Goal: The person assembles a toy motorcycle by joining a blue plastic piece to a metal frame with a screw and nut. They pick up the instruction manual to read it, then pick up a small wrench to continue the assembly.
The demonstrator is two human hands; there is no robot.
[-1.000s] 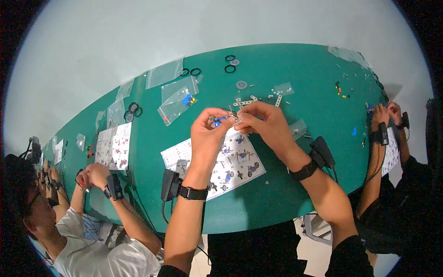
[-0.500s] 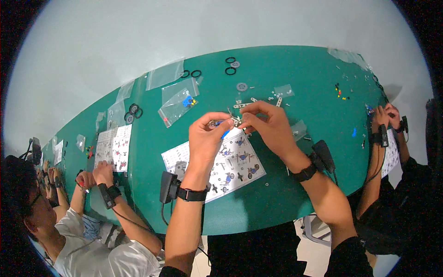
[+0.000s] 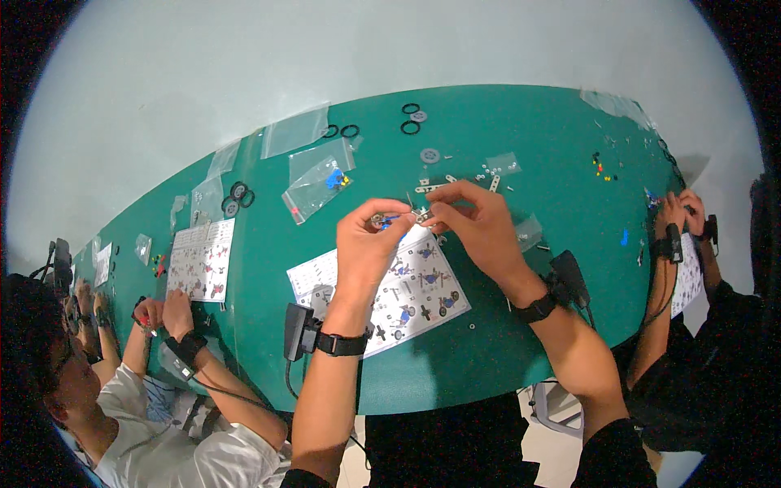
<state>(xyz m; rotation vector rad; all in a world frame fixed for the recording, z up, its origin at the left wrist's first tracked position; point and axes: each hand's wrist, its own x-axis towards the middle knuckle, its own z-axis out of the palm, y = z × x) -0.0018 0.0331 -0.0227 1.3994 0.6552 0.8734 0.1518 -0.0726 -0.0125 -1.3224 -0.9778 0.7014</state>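
Observation:
Over the top of a printed instruction sheet [image 3: 407, 301], my two hands meet at a small model part [image 3: 421, 215] of silver metal with some blue on it. My left hand [image 3: 368, 236] is closed around its left side, thumb and fingers pinched. From the right, my right hand [image 3: 468, 224] pinches the metal end between thumb and forefinger. The fingertips cover much of the part, so its exact shape is hidden. Just beyond my fingers lie perforated metal strips [image 3: 429, 188] on the green table.
Farther back lie black rubber rings [image 3: 411, 128], a grey wheel [image 3: 429, 155] and a plastic bag with blue and yellow pieces [image 3: 317, 189]. A small clear bag [image 3: 529, 233] rests right of my hands. Co-workers sit on both sides; a person's hand [image 3: 177, 314] is at left.
My hands keep the same hold, with small finger shifts around the part. The co-worker at left has moved a hand slightly left. The whole view has shifted a little.

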